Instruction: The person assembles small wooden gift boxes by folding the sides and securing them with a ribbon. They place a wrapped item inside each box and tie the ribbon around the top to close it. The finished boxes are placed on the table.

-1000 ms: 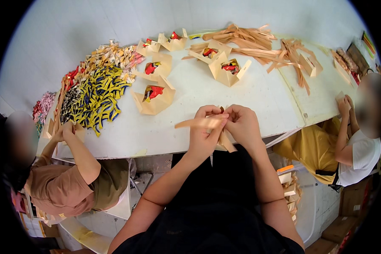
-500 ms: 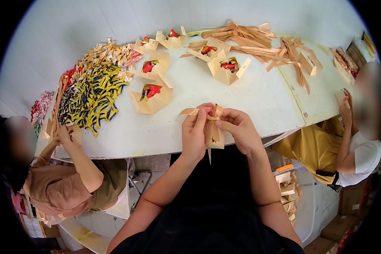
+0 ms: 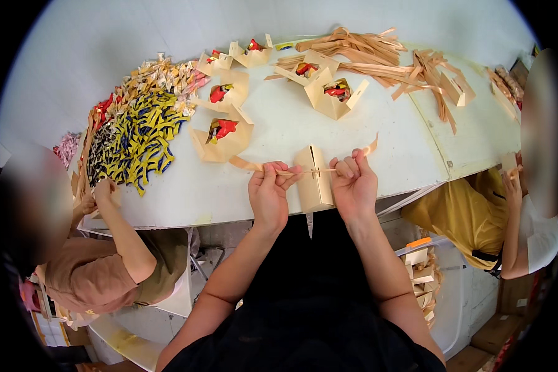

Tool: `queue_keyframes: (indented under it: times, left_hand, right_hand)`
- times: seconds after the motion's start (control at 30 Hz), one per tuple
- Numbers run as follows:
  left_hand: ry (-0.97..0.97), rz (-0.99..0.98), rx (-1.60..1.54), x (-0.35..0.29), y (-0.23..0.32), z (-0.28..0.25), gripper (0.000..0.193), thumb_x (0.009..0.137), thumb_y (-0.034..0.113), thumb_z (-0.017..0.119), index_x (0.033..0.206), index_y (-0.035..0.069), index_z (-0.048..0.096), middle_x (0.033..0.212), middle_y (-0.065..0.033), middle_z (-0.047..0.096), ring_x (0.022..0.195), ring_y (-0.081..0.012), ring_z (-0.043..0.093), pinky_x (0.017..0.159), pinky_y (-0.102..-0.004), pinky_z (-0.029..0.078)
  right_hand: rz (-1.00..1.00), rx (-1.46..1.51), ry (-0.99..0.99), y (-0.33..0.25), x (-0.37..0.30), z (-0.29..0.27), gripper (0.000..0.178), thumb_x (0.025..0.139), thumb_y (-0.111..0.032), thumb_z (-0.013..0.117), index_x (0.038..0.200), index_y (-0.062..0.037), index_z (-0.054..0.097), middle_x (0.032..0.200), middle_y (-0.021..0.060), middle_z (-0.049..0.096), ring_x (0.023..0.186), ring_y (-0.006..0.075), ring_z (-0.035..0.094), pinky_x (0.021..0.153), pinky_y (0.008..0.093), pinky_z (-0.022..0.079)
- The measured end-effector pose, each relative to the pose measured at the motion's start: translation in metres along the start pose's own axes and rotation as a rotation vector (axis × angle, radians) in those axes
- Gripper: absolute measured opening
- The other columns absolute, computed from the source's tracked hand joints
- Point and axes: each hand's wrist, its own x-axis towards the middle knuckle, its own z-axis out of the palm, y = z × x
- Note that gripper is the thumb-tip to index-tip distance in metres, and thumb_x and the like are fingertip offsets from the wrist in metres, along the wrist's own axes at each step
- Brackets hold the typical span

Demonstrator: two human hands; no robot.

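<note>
A closed cream paper box (image 3: 315,186) stands at the table's near edge, right in front of me. Across its top runs a peach ribbon (image 3: 247,163), drawn out to both sides. My left hand (image 3: 271,191) pinches one end of it, just left of the box, with a tail hanging past the fingers. On the other side my right hand (image 3: 356,183) is closed on the other end, its tail sticking up above the fist. Where the ribbon crosses the box's top seam it is pulled tight; whether it forms a knot there is too small to tell.
Several open boxes (image 3: 222,139) with red and yellow packets stand farther back. Wrapped sweets (image 3: 136,139) are heaped left, loose ribbons (image 3: 353,53) lie at the back. A plastic bin (image 3: 452,291) holds finished boxes below right. A person (image 3: 99,266) works at left, another (image 3: 521,217) at right.
My hands have moved apart, pulling the ribbon ends outward to left and right. The box, earlier mostly covered by my fingers, now shows its whole top.
</note>
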Motion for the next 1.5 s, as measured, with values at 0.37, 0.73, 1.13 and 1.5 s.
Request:
queue_keyframes:
  times: [0.37,0.73,1.13,1.5]
  left_hand:
    - [0.051,0.233,1.016,-0.05,0.06,-0.033,0.018,0.111,0.014,0.062,0.099,0.0,0.064,0.077,-0.0076,0.062,0.065,-0.0157,0.06,0.073,-0.0299,0.051]
    - [-0.09,0.452,1.163,-0.018,0.035,-0.006,0.019,0.099,0.015,0.078,0.108,-0.002,0.076,0.114,-0.0107,0.063,0.093,-0.0214,0.055,0.083,-0.0335,0.048]
    - [-0.319,-0.039,0.603,-0.034,0.064,0.002,0.007,0.103,0.005,0.073,0.107,-0.001,0.075,0.121,-0.005,0.064,0.099,-0.0073,0.06,0.081,-0.0234,0.049]
    - [-0.233,0.29,0.729,0.0,0.025,0.029,0.014,0.101,0.003,0.076,0.114,-0.002,0.08,0.104,-0.0093,0.08,0.102,-0.0166,0.072,0.089,-0.0309,0.056]
  right_hand:
    - [-0.63,-0.88,0.077,-0.03,-0.038,-0.015,0.058,0.103,0.005,0.055,0.159,0.0062,0.041,0.161,0.0199,0.049,0.152,0.0302,0.045,0.129,0.0445,0.033]
    - [-0.585,-1.83,-0.51,-0.004,-0.013,0.022,0.011,0.098,-0.01,0.075,0.109,-0.0062,0.076,0.098,0.0096,0.071,0.1,0.0312,0.069,0.126,0.0586,0.036]
    - [-0.536,-1.709,-0.337,-0.001,-0.02,0.026,0.012,0.1,-0.013,0.076,0.101,-0.0007,0.075,0.089,0.015,0.072,0.074,0.0311,0.07,0.066,0.0389,0.055]
    - [-0.132,-1.835,-0.388,-0.019,-0.012,0.035,0.03,0.104,-0.029,0.074,0.097,-0.0004,0.075,0.078,0.0106,0.071,0.064,0.0222,0.062,0.063,0.0364,0.049]
